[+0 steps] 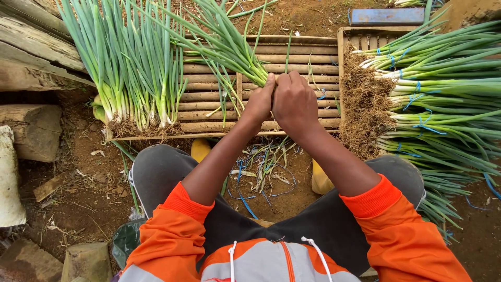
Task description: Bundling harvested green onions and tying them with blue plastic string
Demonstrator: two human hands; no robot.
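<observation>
While I'm sat low on the dirt with my knees apart, closest to me are my orange sleeves (172,235) and grey trousers (156,172), plus my yellow boots (201,149) poking out underneath. Between the boots there's a scatter of trimmed leaf scraps and blue string bits (263,169) on the soil. Both hands are pressed together right in front of me, my left hand (259,102) and right hand (295,102) both clamped on the base of one bunch of green onions (229,44), whose leaves fan up and away to the left. That bunch sits over a slatted wooden rack (302,57). On the rack's left end there's a row of loose green onions (130,68), roots toward me. Off to my right is a big stack of bundled onions tied with blue string (443,99), roots pointing left. Far left, some rough timber (31,47).
</observation>
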